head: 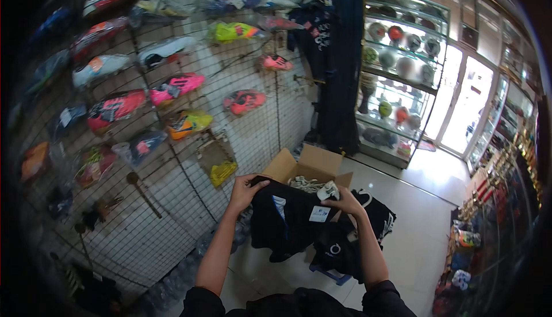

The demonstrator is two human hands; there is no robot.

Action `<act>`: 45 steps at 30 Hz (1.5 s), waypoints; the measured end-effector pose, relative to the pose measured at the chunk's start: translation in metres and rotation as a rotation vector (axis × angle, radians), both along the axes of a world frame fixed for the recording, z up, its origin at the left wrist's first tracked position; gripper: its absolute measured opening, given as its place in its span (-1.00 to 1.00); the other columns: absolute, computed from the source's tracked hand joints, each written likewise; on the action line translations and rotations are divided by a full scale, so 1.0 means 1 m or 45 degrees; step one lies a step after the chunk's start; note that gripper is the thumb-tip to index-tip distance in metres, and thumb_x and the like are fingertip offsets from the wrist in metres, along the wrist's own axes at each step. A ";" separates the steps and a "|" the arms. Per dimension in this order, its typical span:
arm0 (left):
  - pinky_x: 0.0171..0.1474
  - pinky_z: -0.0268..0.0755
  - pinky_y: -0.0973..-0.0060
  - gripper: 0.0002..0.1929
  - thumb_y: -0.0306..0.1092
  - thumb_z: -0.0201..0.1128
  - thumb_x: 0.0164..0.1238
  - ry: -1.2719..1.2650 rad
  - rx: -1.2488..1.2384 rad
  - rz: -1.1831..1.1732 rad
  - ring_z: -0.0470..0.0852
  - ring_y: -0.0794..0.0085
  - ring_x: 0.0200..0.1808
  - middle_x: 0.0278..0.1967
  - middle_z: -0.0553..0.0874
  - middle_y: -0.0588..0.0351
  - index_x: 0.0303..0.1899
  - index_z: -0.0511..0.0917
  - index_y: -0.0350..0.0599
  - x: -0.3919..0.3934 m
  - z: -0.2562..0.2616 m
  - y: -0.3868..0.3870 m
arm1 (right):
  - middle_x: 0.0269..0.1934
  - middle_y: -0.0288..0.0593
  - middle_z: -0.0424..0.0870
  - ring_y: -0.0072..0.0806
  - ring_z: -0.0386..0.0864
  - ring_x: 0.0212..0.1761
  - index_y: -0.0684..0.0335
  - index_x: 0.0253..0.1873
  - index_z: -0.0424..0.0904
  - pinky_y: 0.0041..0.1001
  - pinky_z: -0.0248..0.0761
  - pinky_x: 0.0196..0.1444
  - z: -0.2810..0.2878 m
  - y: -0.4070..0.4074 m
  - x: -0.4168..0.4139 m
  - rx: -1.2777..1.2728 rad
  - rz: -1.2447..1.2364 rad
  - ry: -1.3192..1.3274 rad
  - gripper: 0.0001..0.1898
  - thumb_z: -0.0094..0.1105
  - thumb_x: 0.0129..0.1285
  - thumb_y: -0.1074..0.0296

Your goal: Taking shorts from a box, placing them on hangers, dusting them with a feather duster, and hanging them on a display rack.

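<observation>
My left hand (246, 191) grips the top left edge of a black garment (276, 222) with a white and blue patch on its front. At the garment's right side my right hand (345, 200) pinches its edge and a small white piece (328, 191), whose kind I cannot tell. A white label (320, 214) with writing shows on the fabric just below. The garment hangs spread between both hands. Behind it stands an open cardboard box (319, 160) with white tangled items (305, 183) inside. More black clothing (338, 248) with a white print lies below my right forearm, on a blue stool (340, 280).
Bagged colourful shoes (177, 88) hang on a wire grid wall (241, 153) at the left. A glass shelf unit (401, 73) with balls stands behind, near bright glass doors (468, 101). Another black garment (379, 211) with a white hanger (366, 197) lies right of the box. Crowded merchandise lines the right.
</observation>
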State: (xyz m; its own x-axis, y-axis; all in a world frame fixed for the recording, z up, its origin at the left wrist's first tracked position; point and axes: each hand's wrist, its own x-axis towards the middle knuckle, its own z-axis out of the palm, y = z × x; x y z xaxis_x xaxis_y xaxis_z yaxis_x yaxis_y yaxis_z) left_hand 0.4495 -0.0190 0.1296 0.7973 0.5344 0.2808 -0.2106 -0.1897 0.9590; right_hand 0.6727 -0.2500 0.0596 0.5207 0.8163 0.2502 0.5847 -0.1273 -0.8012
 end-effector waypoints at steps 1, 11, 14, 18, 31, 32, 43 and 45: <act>-0.10 0.41 0.59 -0.82 -0.46 0.29 0.14 -0.008 0.004 0.033 0.60 0.56 -0.25 -0.30 0.69 0.12 -0.21 0.64 -0.28 -0.008 0.008 -0.002 | -0.09 -0.06 0.56 -0.41 0.49 -0.04 0.36 0.07 0.41 -0.43 0.31 0.04 0.002 0.009 -0.006 0.011 0.094 -0.040 -0.39 0.41 -0.06 0.17; -0.13 0.41 0.61 -0.82 -0.46 0.31 0.09 0.389 0.423 0.042 0.60 0.56 -0.24 -0.33 0.69 0.14 -0.25 0.64 -0.27 -0.071 0.045 -0.012 | -0.28 0.05 0.48 -0.29 0.42 -0.24 0.35 -0.07 0.33 -0.42 0.27 -0.11 0.035 0.098 -0.103 0.252 0.424 0.095 -0.72 -0.12 0.37 0.20; -0.14 0.41 0.61 -0.82 -0.47 0.33 0.07 0.264 0.319 0.152 0.60 0.58 -0.25 -0.34 0.69 0.15 -0.26 0.62 -0.26 -0.085 0.049 -0.014 | -0.40 0.02 0.47 -0.30 0.43 -0.37 0.36 -0.05 0.36 -0.40 0.30 -0.23 0.035 0.114 -0.117 0.369 0.433 0.009 -0.74 -0.07 0.34 0.26; -0.15 0.41 0.62 -0.81 -0.46 0.34 0.06 0.407 0.366 0.201 0.59 0.60 -0.25 -0.35 0.68 0.16 -0.26 0.60 -0.26 -0.117 0.038 0.002 | -0.52 -0.07 0.44 -0.42 0.40 -0.50 0.37 -0.15 0.41 -0.46 0.28 -0.38 0.046 0.129 -0.140 0.459 0.486 0.112 -0.78 -0.03 0.32 0.30; -0.23 0.41 0.53 -0.72 -0.32 0.43 -0.05 0.199 0.584 0.737 0.62 0.44 -0.38 -0.45 0.68 0.03 -0.35 0.61 -0.32 -0.138 0.026 -0.044 | -0.61 -0.06 0.40 -0.44 0.36 -0.61 0.40 -0.28 0.48 -0.48 0.20 -0.52 0.042 0.139 -0.181 0.783 0.542 0.000 -0.89 0.10 0.21 0.45; -0.24 0.40 0.53 -0.72 -0.32 0.43 -0.05 0.233 0.567 0.782 0.60 0.45 -0.39 -0.47 0.65 0.05 -0.37 0.59 -0.33 -0.136 0.028 -0.048 | -0.61 -0.06 0.40 -0.44 0.36 -0.61 0.40 -0.28 0.48 -0.48 0.20 -0.52 0.041 0.138 -0.181 0.785 0.543 -0.001 -0.89 0.10 0.21 0.45; -0.36 0.30 0.51 -0.69 -0.31 0.42 -0.01 -0.154 0.691 0.760 0.41 0.47 -0.50 -0.53 0.51 0.15 -0.49 0.44 -0.29 -0.140 0.028 -0.015 | -0.53 0.02 0.51 -0.23 0.47 -0.54 0.39 -0.26 0.49 -0.43 0.30 -0.44 0.060 0.161 -0.201 0.624 0.577 -0.041 -0.86 0.15 0.16 0.43; -0.32 0.36 0.52 -0.70 -0.35 0.44 -0.06 0.200 0.540 0.712 0.55 0.44 -0.46 -0.48 0.58 0.15 -0.43 0.45 -0.24 -0.149 0.034 -0.012 | -0.51 0.04 0.52 -0.20 0.47 -0.53 0.39 -0.25 0.48 -0.42 0.32 -0.41 0.056 0.170 -0.207 0.622 0.578 -0.025 -0.84 0.16 0.15 0.41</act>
State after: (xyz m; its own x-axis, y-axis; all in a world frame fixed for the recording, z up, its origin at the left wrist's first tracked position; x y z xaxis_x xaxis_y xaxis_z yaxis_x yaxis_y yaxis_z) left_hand 0.3004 -0.0315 0.1634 0.4841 0.7447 0.4593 0.1613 -0.5919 0.7897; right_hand 0.4656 -0.0801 0.1156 0.1433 0.7440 0.6526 0.5096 0.5098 -0.6931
